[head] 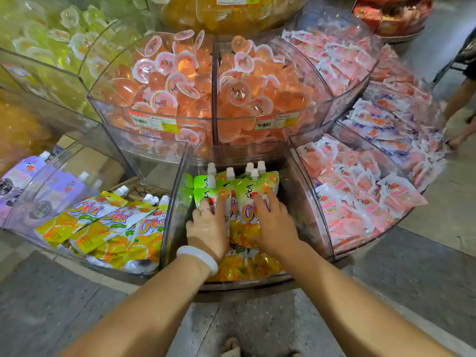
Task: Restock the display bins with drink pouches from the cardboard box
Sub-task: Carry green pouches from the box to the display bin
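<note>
Both my arms reach forward, my left hand [209, 225] palm-down with fingers spread, my right hand [273, 224] flat beside it, fingers extended.

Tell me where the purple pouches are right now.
In the head view, the purple pouches lie at far left, in the clear bin beside the yellow-orange pouches.

The clear curved plastic middle bin [177, 202] was open from above and was entered from the front. Its floor was covered by green-and-orange spouted drink pouches [247, 202], with white caps crowding the back wall. Sideways passage was blocked by clear dividers [306, 202], and the rear was overhung by the upper tier of peach jelly cups [213, 94].
</note>
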Available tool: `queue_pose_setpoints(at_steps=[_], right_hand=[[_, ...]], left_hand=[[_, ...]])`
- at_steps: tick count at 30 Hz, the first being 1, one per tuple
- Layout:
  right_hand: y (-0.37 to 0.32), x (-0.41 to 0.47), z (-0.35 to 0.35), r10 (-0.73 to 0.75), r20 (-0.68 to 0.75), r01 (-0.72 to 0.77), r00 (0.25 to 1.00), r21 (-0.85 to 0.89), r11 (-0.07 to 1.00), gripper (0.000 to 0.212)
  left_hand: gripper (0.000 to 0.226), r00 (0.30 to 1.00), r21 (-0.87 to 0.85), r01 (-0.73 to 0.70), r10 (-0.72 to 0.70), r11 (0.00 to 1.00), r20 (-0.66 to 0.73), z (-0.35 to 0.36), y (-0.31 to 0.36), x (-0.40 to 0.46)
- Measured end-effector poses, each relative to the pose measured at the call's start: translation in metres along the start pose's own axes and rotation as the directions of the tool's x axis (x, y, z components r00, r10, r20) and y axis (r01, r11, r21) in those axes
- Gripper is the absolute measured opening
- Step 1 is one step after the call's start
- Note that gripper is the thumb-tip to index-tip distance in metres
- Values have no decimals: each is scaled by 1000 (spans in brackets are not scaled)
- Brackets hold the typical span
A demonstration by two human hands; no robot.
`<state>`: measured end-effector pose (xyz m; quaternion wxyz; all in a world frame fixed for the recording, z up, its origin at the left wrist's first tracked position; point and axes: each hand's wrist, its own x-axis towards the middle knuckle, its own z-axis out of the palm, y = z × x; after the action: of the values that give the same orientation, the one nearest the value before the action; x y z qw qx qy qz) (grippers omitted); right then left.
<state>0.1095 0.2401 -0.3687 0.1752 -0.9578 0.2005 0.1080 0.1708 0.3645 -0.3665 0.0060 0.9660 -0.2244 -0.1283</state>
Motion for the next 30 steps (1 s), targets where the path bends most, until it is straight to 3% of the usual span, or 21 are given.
queue_pose_setpoints(at_steps=[3,8,11,14,17,20,27,30], right_hand=[[-2,-14,-26,-26,-52,28,998,45,999,85],[22,-45,-100,-64,-272,68,960,8,998,78],[65,-82,-141,52,-376,-63,925,-17,998,78],[124,-132,-157,233,-387,-225,892,67,972,72],[187,-190,-160,411,-420,-408,809,103,907,70],[244,-254,-162,561,-423,-569,712,123,813,82],[349,-415,-147,764,-443,-767,469,225,601,79],[384,-475,-136,846,-388,-816,367,302,492,83]], left_hand=[[84,985,-11,-101,98,995,-145,-23,16,4],[93,906,-23,-359,343,933,-248,-89,78,5],[93,826,34,-483,468,875,-313,-116,137,-13],[95,764,116,-582,590,805,-261,-122,202,-48],[79,659,174,-682,701,710,-274,-111,273,-92],[84,559,230,-769,802,597,-211,-94,345,-140],[76,330,283,-895,939,345,-101,-52,490,-256],[78,191,258,-944,978,206,-83,-31,538,-307]])
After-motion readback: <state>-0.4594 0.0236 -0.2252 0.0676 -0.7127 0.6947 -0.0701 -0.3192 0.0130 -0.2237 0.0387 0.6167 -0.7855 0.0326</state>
